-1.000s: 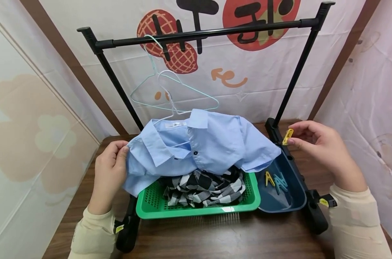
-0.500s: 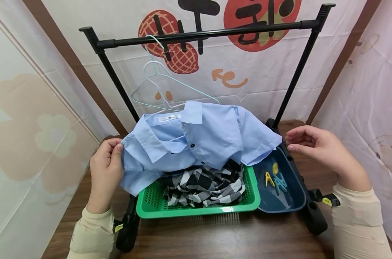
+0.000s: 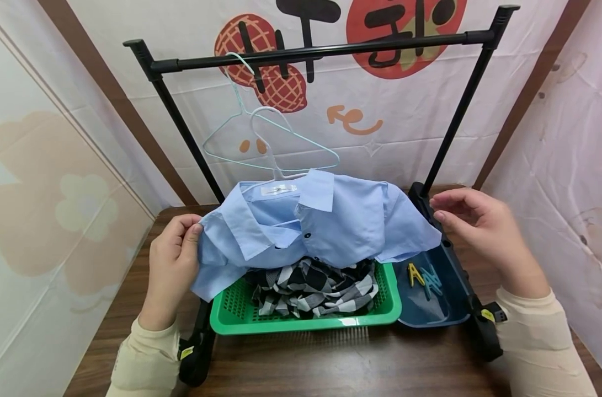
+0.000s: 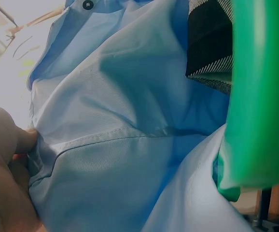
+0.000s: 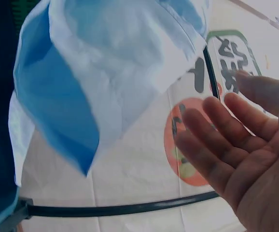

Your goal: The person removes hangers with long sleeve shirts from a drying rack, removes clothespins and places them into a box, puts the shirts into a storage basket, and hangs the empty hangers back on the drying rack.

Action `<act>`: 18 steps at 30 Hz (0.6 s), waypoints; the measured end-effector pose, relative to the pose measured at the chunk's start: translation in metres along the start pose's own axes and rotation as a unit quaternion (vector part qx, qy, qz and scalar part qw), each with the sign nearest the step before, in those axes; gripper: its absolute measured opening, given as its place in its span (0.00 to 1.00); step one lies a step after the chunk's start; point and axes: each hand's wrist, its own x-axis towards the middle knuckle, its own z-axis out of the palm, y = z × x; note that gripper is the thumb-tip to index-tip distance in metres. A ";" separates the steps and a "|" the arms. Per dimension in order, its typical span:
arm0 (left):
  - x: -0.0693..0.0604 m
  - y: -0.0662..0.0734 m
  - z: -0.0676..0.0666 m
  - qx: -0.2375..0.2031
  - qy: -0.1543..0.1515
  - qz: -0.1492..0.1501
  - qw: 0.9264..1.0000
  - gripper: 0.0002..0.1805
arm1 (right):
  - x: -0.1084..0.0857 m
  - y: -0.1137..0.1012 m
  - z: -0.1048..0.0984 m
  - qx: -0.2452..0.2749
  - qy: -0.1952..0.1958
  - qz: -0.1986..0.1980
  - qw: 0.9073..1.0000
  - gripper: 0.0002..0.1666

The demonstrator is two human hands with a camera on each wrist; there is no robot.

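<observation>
My left hand (image 3: 174,262) pinches the light blue shirt (image 3: 350,220) near its left shoulder, fabric held between thumb and fingers. A white hanger (image 3: 271,143) sits inside the shirt, its hook standing above the collar. In the right wrist view, my right hand (image 5: 241,154) has relaxed fingers apart, with nothing in them, beside the shirt's sleeve (image 5: 120,63). Below that sleeve, a yellow clothespin (image 3: 415,274) and blue clothespins (image 3: 431,280) lie in the dark blue bin (image 3: 432,317). The sleeve hides part of the bin.
A green basket (image 3: 305,326) holds a crumpled black-and-white checked garment (image 3: 315,289) under the shirt. The black rack (image 3: 320,53) stands behind, with a mint green hanger (image 3: 271,124) on its bar. All stand on a wooden table (image 3: 330,364) before a printed cloth backdrop.
The yellow clothespin has left my right hand and dropped into the bin; it is out of sight now. The shirt and hanger rose slightly, then came down and shifted right.
</observation>
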 end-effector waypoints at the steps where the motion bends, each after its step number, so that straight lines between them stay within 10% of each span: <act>1: 0.000 0.001 0.001 -0.003 -0.002 0.003 1.000 0.05 | 0.000 -0.001 0.002 -0.004 0.005 -0.008 1.000 0.19; 18: -0.006 0.006 0.008 -0.025 -0.065 0.036 0.997 0.03 | 0.001 -0.006 0.033 -0.071 0.011 -0.098 0.993 0.24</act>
